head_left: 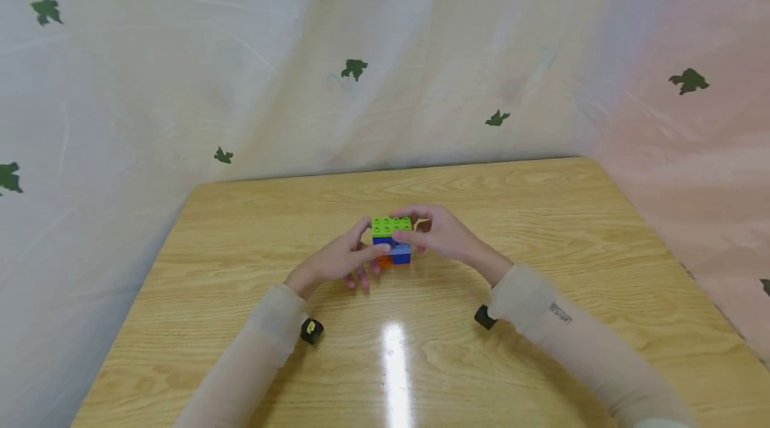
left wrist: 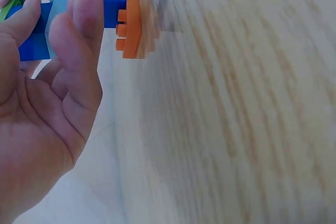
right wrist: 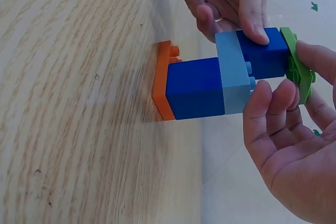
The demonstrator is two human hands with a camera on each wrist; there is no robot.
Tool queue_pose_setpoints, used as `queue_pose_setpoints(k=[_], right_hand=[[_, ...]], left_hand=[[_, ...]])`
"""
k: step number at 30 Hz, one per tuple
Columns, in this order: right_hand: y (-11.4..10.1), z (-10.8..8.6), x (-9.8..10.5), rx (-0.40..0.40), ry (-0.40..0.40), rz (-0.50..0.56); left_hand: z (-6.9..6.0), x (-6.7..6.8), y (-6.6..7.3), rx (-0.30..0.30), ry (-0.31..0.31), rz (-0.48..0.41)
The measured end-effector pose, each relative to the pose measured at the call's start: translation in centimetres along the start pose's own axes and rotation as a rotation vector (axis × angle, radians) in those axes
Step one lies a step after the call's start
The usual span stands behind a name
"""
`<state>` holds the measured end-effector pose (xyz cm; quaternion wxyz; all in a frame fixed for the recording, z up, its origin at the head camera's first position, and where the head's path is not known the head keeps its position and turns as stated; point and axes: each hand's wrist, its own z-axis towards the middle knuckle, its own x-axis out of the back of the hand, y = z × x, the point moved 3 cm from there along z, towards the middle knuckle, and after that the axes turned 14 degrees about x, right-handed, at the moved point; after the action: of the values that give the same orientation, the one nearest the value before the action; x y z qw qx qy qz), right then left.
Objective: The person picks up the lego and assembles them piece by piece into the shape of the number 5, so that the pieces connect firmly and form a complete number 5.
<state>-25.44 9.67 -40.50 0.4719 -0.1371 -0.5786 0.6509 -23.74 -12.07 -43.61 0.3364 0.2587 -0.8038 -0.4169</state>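
Observation:
A stack of toy building bricks stands upright on the table. From the bottom up, it has an orange plate point(right wrist: 161, 90), a dark blue brick point(right wrist: 194, 90), a light blue brick point(right wrist: 231, 72), another dark blue brick point(right wrist: 270, 64) and a green studded plate point(head_left: 383, 223). My left hand point(head_left: 333, 257) grips the upper dark blue brick, its thumb on the near face. With thumb and fingers, my right hand point(head_left: 448, 234) pinches the green plate at the top. Whether the green plate sits fully down on the brick, I cannot tell.
The wooden table point(head_left: 240, 227) has a glare streak toward its front. Behind it and along the sides hangs a pale cloth point(head_left: 271, 93) with green leaf and bird shapes. A small black device point(head_left: 311, 330) is at the left wrist, another point(head_left: 484, 317) at the right.

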Motion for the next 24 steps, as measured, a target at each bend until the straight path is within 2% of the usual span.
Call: queue_pose_setpoints(k=[11, 24], right_hand=[[-0.06, 0.1, -0.02, 0.012, 0.01, -0.019], [0.34, 0.07, -0.05, 0.007, 0.019, 0.004]], left_hand=[[-0.1, 0.49, -0.03, -0.014, 0.014, 0.015], [-0.48, 0.75, 0.3, 0.033, 0.022, -0.028]])
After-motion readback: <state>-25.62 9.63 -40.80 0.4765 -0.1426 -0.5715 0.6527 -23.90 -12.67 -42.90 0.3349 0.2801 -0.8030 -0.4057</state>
